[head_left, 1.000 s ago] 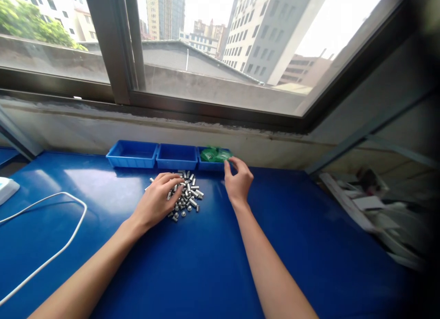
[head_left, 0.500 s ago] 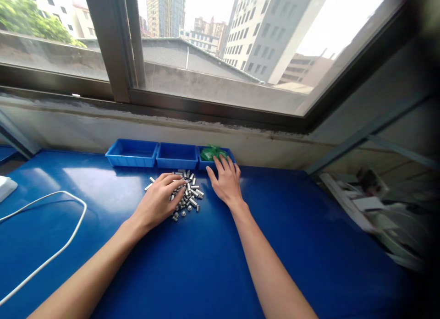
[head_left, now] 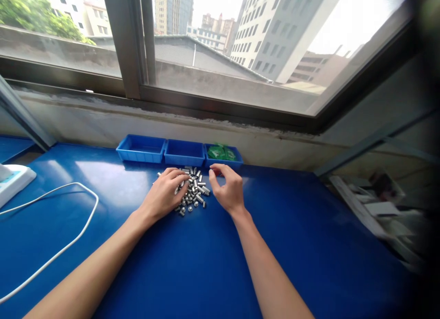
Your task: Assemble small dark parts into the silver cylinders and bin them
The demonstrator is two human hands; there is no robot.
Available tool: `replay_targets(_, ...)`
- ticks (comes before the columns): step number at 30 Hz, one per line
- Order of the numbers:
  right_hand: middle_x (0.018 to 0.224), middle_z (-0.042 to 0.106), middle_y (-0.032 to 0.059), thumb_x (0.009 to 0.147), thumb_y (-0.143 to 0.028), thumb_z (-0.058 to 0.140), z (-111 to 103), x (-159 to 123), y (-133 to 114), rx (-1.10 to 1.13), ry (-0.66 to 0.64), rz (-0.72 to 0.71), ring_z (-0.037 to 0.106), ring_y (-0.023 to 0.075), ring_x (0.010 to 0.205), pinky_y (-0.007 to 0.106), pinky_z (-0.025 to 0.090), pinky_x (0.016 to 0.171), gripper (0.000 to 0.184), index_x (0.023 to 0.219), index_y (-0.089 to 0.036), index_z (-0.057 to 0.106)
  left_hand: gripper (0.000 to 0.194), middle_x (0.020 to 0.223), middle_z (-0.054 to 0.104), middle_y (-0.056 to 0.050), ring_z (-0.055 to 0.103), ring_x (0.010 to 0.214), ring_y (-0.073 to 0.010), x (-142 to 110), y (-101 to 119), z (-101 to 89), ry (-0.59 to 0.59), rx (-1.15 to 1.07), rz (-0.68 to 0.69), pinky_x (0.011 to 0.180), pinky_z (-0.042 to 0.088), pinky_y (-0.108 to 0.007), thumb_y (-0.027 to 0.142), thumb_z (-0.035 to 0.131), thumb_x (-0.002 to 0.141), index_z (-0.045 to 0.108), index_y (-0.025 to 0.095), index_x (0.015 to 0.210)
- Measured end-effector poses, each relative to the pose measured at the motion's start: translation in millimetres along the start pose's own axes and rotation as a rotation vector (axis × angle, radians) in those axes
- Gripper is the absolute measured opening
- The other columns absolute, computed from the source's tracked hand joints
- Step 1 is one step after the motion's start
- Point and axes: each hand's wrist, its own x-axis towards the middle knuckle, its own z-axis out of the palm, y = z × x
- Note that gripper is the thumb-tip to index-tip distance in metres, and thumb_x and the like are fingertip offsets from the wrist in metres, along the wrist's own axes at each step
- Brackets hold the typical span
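Note:
A pile of small silvery metal cylinders and studs [head_left: 196,189] lies on the blue table [head_left: 192,268]. My left hand [head_left: 167,190] rests over the pile's left side, thumb and fingers apart and curved, covering some pieces. Just right of the pile, my right hand [head_left: 229,187] is raised a little, its thumb tip and fingertips drawn together in a pinch. What sits between those tips, if anything, is too small to make out. Behind it, a blue tray [head_left: 225,162] holds green plastic packets [head_left: 222,151].
Two more blue trays, a left one [head_left: 142,156] and a middle one [head_left: 184,159], stand in the same row against the wall below the window. A white cable [head_left: 77,236] loops over the table's left side, near a white device [head_left: 17,184]. Blurred items [head_left: 381,209] lie beyond the right edge.
My right hand has come back from the tray of green packets toward the pile, and its spread fingers have closed into a pinch. The left hand stays at the pile. The view has shifted slightly.

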Motion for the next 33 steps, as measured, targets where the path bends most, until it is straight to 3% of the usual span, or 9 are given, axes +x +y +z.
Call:
replay_targets(5, 0.070, 0.064, 0.0013, 0.092, -0.034, 0.054, -5, -10, -1, 0.082, -0.182, 0.017, 0.058, 0.0174, 0.064, 0.030, 0.046, 0.065, 0.019, 0.079, -0.023, 0.062, 0.024, 0.113, 0.069, -0.009, 0.056, 0.112, -0.0260, -1, -3, -1.8, 0.043, 0.020, -0.017, 0.098, 0.050, -0.045, 0.022, 0.054, 0.093, 0.070, 0.021, 0.111)
replay_targets(9, 0.068, 0.063, 0.0012, 0.093, -0.034, 0.052, -7, -9, -2, 0.043, -0.256, 0.005, 0.057, 0.0167, 0.062, 0.030, 0.043, 0.063, 0.024, 0.074, -0.022, 0.060, 0.025, 0.114, 0.069, -0.009, 0.052, 0.118, -0.0280, -1, -9, -1.7, 0.055, 0.074, -0.057, 0.101, 0.048, -0.047, 0.022, 0.053, 0.093, 0.070, 0.021, 0.112)
replay_targets(12, 0.072, 0.064, 0.0022, 0.092, -0.031, 0.053, -4, -9, 2, -0.024, -0.245, 0.032, 0.057, 0.0171, 0.065, 0.030, 0.042, 0.064, 0.021, 0.074, -0.022, 0.060, 0.026, 0.117, 0.068, -0.010, 0.051, 0.120, -0.0292, -1, -14, -2.2, 0.043, 0.124, -0.108, 0.102, 0.048, -0.049, 0.024, 0.053, 0.093, 0.069, 0.020, 0.114)
replay_targets(18, 0.072, 0.066, 0.0010, 0.083, -0.026, 0.061, -1, -11, 11, 0.048, -0.378, 0.058, 0.056, 0.0155, 0.061, 0.028, 0.043, 0.059, 0.010, 0.087, -0.022, 0.069, 0.025, 0.116, 0.067, -0.010, 0.054, 0.116, -0.0279, -2, -21, -3.7, 0.029, 0.141, -0.127, 0.100, 0.049, -0.046, 0.025, 0.054, 0.092, 0.069, 0.021, 0.112)
replay_targets(28, 0.077, 0.070, 0.0017, 0.080, -0.021, 0.060, -3, -8, 9, 0.181, -0.440, 0.101, 0.060, 0.0145, 0.060, 0.027, 0.049, 0.057, 0.016, 0.092, -0.021, 0.070, 0.026, 0.115, 0.068, -0.010, 0.051, 0.120, -0.0302, -3, -21, -4.3, 0.032, 0.191, -0.180, 0.103, 0.046, -0.048, 0.026, 0.055, 0.091, 0.070, 0.021, 0.111)
replay_targets(33, 0.075, 0.069, 0.0015, 0.078, -0.021, 0.062, 1, -8, 8, 0.210, -0.403, 0.138, 0.060, 0.0141, 0.059, 0.027, 0.050, 0.057, 0.015, 0.091, -0.020, 0.070, 0.024, 0.113, 0.069, -0.011, 0.053, 0.116, -0.0306, -4, -20, -3.8, 0.045, 0.211, -0.248, 0.100, 0.047, -0.049, 0.026, 0.056, 0.088, 0.071, 0.021, 0.107)
